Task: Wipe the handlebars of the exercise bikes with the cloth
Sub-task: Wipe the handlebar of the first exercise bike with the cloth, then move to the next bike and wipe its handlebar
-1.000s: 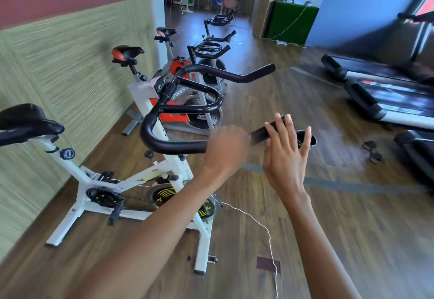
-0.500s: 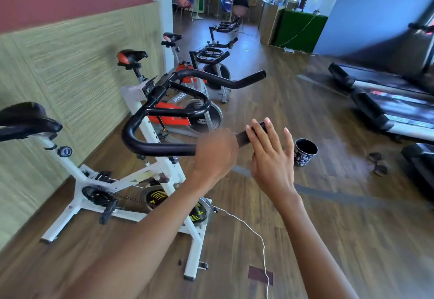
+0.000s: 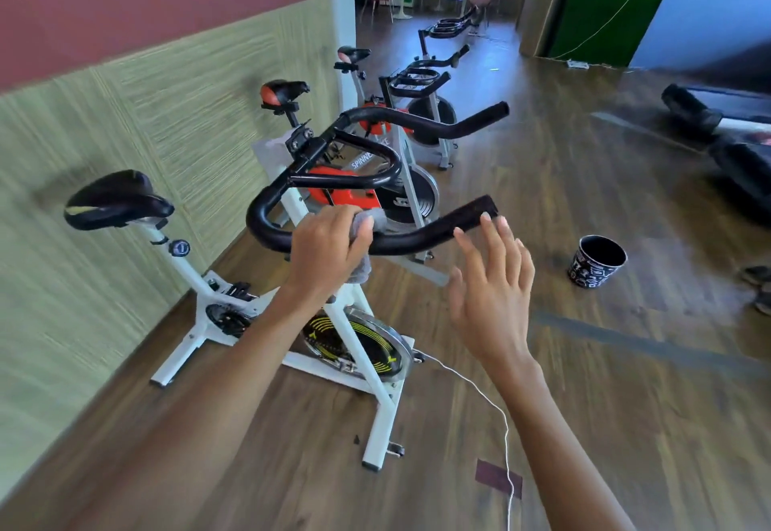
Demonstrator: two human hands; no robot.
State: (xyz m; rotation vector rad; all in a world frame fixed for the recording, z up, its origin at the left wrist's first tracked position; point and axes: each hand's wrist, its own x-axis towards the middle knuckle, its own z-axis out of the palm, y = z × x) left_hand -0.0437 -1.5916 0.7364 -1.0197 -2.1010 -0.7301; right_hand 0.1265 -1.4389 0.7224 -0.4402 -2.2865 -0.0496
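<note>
- Head view: black handlebars [image 3: 417,238] of the nearest white bike [image 3: 190,270] at centre. Near arm lying left to right, free end pointing right and slightly up; far arm running alongside behind it.
- Grey cloth [image 3: 375,215] wrapped over the near arm left of its middle, one tail hanging below.
- Left hand [image 3: 329,251] clenched round cloth and bar together.
- Right hand [image 3: 492,305] released, fingers straight and spread, tips just by the bar's free end; contact impossible to tell.
- Around: black saddle [image 3: 117,199] to the left, near the wall; white cable [image 3: 479,393] trailing over the wooden floor [image 3: 626,405]; black patterned bucket [image 3: 596,261] upright on the floor to the right, well apart from the bike; treadmills [image 3: 734,147] at the right edge.
- Counts: two hands, one cloth, one bucket, three saddles in the row along the wall; handlebars farther back too small to count.
</note>
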